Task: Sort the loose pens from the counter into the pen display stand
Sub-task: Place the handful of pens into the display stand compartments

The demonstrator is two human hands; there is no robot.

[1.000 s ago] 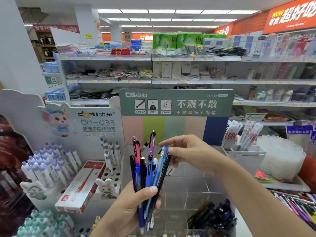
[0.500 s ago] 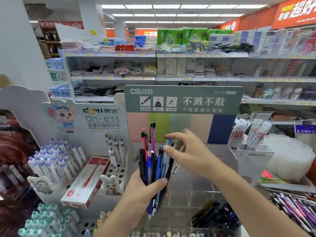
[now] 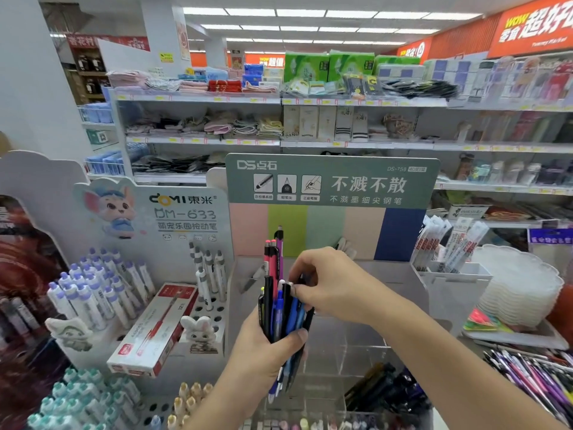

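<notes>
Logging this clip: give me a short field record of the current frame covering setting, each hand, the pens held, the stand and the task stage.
setting: shop aisle, stationery displays, stocked shelves behind
left hand: grips a bundle of pens, upright, over the stand
right hand: fingertips pinching at the top of the bundle, which pen cannot be told
pen colours: black, blue, pink, one purple standing tallest
pen display stand: green header, clear compartments below, dark pens in one at lower right
task stage: no pen leaving the bundle yet

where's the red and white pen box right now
In the head view the red and white pen box lies tilted on the left display stand, between the purple-capped pens and the small rabbit figure.
</notes>
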